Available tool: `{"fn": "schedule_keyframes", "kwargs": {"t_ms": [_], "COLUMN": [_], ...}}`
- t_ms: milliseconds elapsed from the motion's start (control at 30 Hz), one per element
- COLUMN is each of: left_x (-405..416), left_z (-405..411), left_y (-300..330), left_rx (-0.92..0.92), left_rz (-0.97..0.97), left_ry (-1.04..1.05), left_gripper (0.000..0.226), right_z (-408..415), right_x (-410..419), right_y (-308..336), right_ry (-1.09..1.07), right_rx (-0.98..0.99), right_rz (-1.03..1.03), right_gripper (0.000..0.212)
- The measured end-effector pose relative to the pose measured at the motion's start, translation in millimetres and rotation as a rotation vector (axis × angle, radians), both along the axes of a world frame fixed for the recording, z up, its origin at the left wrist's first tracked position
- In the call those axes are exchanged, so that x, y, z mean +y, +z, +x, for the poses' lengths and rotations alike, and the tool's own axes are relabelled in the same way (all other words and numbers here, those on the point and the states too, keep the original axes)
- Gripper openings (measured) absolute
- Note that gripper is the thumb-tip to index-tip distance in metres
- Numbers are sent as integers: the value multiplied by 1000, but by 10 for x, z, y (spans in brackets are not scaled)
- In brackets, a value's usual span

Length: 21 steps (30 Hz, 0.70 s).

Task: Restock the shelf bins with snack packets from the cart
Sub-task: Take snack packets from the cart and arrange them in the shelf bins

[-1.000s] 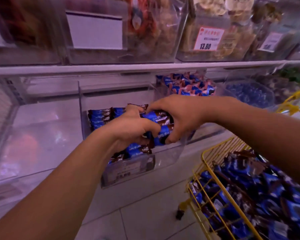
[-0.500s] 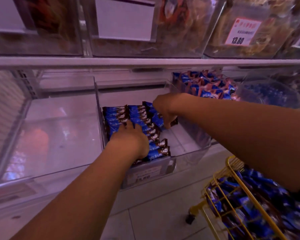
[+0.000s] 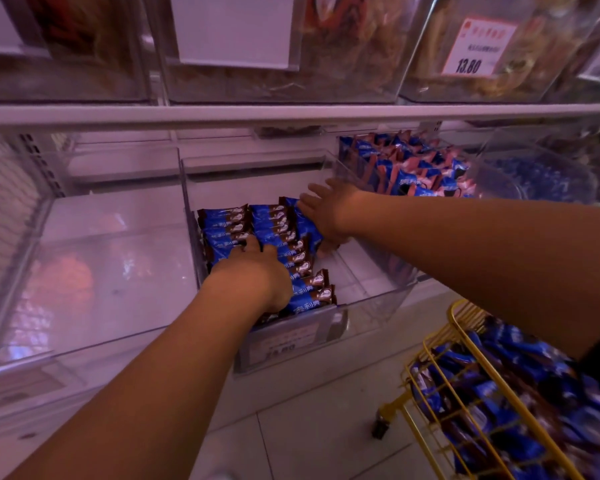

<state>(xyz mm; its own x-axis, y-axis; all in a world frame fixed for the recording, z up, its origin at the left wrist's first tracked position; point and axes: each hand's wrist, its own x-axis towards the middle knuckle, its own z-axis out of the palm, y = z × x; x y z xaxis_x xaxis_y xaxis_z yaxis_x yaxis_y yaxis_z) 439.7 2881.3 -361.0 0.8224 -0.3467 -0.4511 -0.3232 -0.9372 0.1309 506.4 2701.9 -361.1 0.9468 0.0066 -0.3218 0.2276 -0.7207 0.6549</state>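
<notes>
While half a second back right grip pinched a packet | now right hand (image 3: 329, 211) released, flat on snack packets (image 3: 267, 237) rowed along bin (image 3: 378, 292) left wall | left hand (image 3: 257, 278) released, pressing rows | cart (image 3: 465, 344) stock remaining.

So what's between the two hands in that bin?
Head view: rows of blue snack packets fill the stretch between the left hand and right hand.

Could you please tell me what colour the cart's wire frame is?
The cart's wire frame is yellow, seen in the head view.
</notes>
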Motion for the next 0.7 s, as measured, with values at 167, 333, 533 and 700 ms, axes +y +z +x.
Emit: {"fn": "schedule_keyframes", "kwargs": {"t_ms": [167,333,533,700], "left_x": [-145,-548,-1326,-1927], "left_z": [-198,-599,-1414,-1712], "left_y": [217,500,504,211], "left_rx": [-321,-672,-547,-334], "left_rz": [-170,-438,-807,-442], "left_ry": [8,-86,-517,-771], "left_gripper": [46,25,20,47], "right_z": [-642,-1930,-3170,-3342], "right_x": [38,-390,-1416,-1911], "right_y": [449,896,609,196], "right_ry": [127,162,-605,-802], "right_rx": [-166,-460,-167,-207], "right_rz": [138,550,590,690], "right_gripper": [113,58,48,117]}}
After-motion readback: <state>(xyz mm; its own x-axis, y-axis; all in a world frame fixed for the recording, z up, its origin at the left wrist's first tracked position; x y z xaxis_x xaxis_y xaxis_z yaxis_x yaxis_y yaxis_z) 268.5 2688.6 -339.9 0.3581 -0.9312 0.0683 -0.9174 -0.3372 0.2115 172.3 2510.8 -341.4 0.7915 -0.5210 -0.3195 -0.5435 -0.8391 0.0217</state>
